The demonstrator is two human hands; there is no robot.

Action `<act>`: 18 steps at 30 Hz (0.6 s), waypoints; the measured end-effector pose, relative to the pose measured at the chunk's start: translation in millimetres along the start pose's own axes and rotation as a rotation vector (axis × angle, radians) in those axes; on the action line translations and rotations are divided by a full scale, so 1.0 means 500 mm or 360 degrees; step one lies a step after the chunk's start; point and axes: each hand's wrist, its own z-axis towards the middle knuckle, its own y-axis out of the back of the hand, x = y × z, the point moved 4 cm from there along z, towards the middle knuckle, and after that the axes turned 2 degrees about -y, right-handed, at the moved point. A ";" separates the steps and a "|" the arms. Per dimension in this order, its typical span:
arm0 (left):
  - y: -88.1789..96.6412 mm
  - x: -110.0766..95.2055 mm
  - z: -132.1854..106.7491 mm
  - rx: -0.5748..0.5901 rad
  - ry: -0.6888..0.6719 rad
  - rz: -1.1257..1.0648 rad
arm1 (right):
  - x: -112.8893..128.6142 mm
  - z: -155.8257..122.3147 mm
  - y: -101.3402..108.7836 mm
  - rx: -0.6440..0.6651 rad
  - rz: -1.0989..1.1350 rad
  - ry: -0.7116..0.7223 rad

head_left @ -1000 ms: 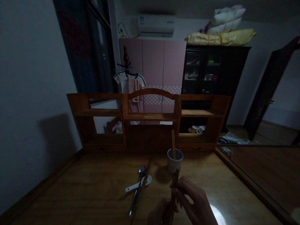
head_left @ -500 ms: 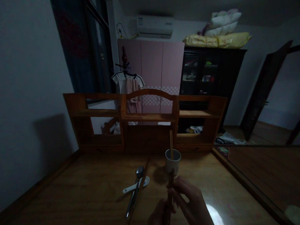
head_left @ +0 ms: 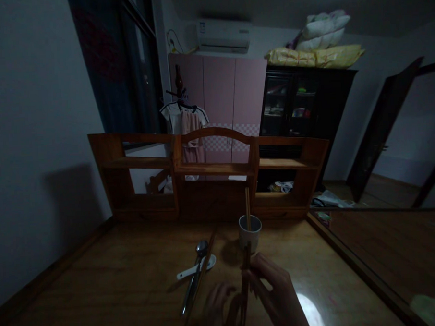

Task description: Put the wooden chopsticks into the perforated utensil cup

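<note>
My right hand [head_left: 275,285] pinches dark brown chopsticks [head_left: 245,294], which point away from me toward the cup. Beside their near end, my left hand [head_left: 217,305] is slightly blurred, its fingers apart and not wrapped around them. Just beyond the held chopsticks stands a pale cup [head_left: 255,237], with light wooden chopsticks [head_left: 247,205] upright in it. To the left lie a metal spoon [head_left: 201,248], a white spoon [head_left: 188,272] and a long brown chopstick [head_left: 204,278], crossing one another on the table.
The wooden table [head_left: 136,277] is backed by a low wooden shelf unit [head_left: 214,170]. A white wall [head_left: 39,142] borders the left side, and a raised wooden edge [head_left: 351,263] runs along the right. Bright light reflects near my right wrist.
My left hand has loosened from the near end of the chopsticks and shifted left, its fingers spreading. The right hand keeps its pinch on them, almost in place.
</note>
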 end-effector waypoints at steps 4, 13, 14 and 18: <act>0.069 0.033 0.044 -0.0251 -0.0024 0.0261 | -0.006 0.001 0.004 -0.0040 -0.0035 0.0004; 0.056 0.034 0.046 -0.0040 0.0074 -0.0128 | -0.005 0.003 0.007 -0.0101 -0.0050 0.0049; 0.038 0.031 0.038 0.0076 0.0110 -0.0175 | -0.005 0.003 0.008 -0.0112 -0.0059 0.0050; -0.036 0.034 0.013 0.0374 0.0056 -0.0267 | -0.008 0.002 0.014 -0.0099 -0.0082 0.0038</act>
